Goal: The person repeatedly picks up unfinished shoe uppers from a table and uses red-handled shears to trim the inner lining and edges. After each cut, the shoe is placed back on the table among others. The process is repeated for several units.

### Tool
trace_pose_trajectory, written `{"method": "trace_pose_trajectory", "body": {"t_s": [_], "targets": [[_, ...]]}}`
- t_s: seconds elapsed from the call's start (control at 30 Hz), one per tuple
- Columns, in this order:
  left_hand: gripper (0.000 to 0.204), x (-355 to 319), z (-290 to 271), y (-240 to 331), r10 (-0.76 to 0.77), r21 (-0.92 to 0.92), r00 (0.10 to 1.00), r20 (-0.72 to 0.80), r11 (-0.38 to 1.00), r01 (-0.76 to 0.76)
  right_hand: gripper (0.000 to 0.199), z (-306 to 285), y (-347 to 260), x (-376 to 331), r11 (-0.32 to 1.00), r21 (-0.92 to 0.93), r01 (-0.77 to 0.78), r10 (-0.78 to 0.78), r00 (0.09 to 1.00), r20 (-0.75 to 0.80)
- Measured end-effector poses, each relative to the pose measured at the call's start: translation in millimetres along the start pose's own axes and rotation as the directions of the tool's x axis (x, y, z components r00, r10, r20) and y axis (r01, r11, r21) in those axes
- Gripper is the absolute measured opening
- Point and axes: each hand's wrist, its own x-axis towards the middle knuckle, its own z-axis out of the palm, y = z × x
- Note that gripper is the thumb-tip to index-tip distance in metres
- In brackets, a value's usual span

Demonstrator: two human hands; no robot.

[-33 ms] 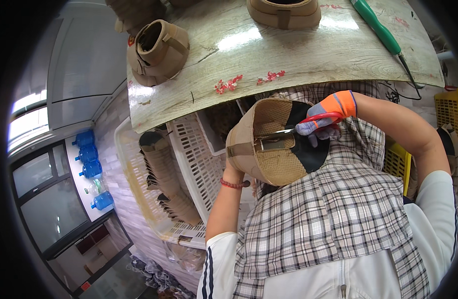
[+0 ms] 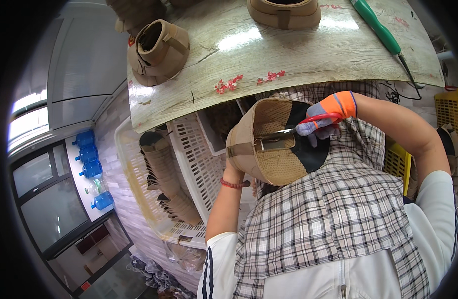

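Note:
A tan shoe upper (image 2: 244, 144) is tilted above my lap, its open side turned toward me, showing a honeycomb-textured lining and a dark section. My left hand (image 2: 232, 172) holds it from the outer left side; the fingers are hidden behind it, and a red bead bracelet circles the wrist. On my right hand (image 2: 322, 121) is a grey and orange glove, closed on red-handled scissors (image 2: 322, 117). The scissors' metal blades reach inside the upper, by the lining. Whether they touch a thread or the lining's edge is too small to tell.
Across the top stands a wood-patterned table (image 2: 204, 79) bearing more tan uppers (image 2: 161, 52) and a green-handled tool (image 2: 376, 25) with a cord. Below its left edge, a white basket (image 2: 189, 154) adjoins a crate of stacked uppers (image 2: 164, 174). Yellow crates (image 2: 398, 164) stand right.

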Motion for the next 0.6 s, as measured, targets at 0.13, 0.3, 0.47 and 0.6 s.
{"method": "trace_pose_trajectory", "body": {"t_s": [0.13,0.3,0.47,0.6], "targets": [[0.052,-4.2,-24.4,-11.6,0.06,0.33,0.998,0.026,0.942,-0.065,0.083,6.5,-0.8,4.9,0.998,-0.057,-0.026,0.021,0.995,-0.096],[0.039,-29.2,-46.0,-14.6,0.269,0.554,0.963,0.019,0.799,-0.234,0.066,28.9,-3.0,3.2,0.97,-0.231,-0.077,0.016,0.967,-0.255],[0.028,-76.3,92.4,126.6,0.431,0.905,0.866,0.255,0.21,-0.371,0.036,47.7,81.9,-29.3,0.842,-0.361,0.4,-0.515,0.796,-0.319],[0.023,-94.8,100.7,189.1,0.03,0.5,0.668,0.744,-0.688,-0.526,0.035,68.5,113.6,-34.0,0.792,-0.402,0.458,-0.603,0.687,-0.405]]}}
